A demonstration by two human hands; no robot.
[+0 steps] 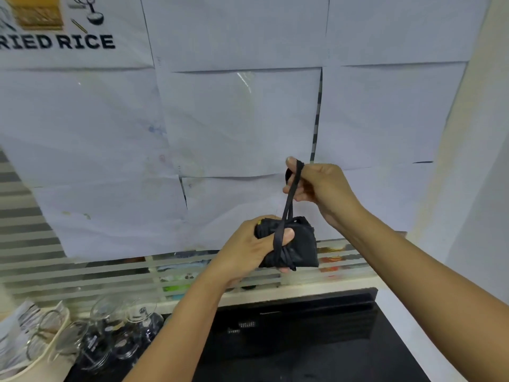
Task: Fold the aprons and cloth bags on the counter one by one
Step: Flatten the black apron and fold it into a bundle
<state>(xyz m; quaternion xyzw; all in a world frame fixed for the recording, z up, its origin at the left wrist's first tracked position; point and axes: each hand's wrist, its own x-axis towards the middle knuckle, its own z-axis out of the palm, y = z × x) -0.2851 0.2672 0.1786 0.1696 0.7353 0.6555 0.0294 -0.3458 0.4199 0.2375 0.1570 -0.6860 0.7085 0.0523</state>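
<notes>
A black cloth item, folded into a small tight bundle (298, 244), is held up in the air in front of the papered wall. My left hand (248, 248) grips the bundle from the left, thumb pressed across its front. A black strap (289, 205) runs from the bundle up to my right hand (319, 188), which pinches the strap's looped end above the bundle and holds it taut. The strap also wraps round the bundle's front, over my left thumb. Whether the item is an apron or a bag cannot be told.
A black counter (289, 340) lies below my arms. Several glass jars (115, 334) stand at the lower left beside a cream tub (35, 362) holding papers. White paper sheets (234, 119) cover the wall, and a striped glass panel (82, 274) runs beneath them.
</notes>
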